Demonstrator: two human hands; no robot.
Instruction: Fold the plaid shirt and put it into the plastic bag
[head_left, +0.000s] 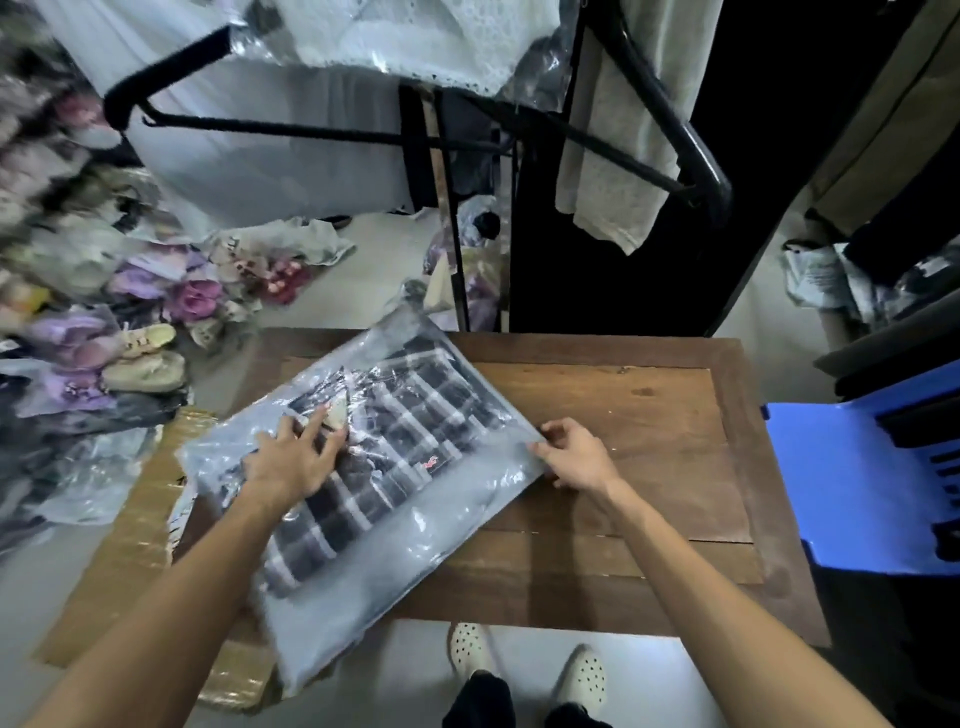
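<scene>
Plaid shirt (395, 441), folded, inside plastic bag (467, 499), directly under left hand (291, 457). Left fingers (317, 426) straight and spread, pressing flat on bag over shirt. Right hand (576, 457) just beside shirt, pinching bag's near edge between thumb and fingers. Bag lying askew across wooden table (649, 457), overhanging beyond left hand.

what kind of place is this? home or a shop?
Probably a small clothing resale or packing room, not certain. Garments hang on a black rack, bagged clothes and shoes pile on the floor, and a plaid shirt sits in a plastic bag on a wooden table.
</scene>
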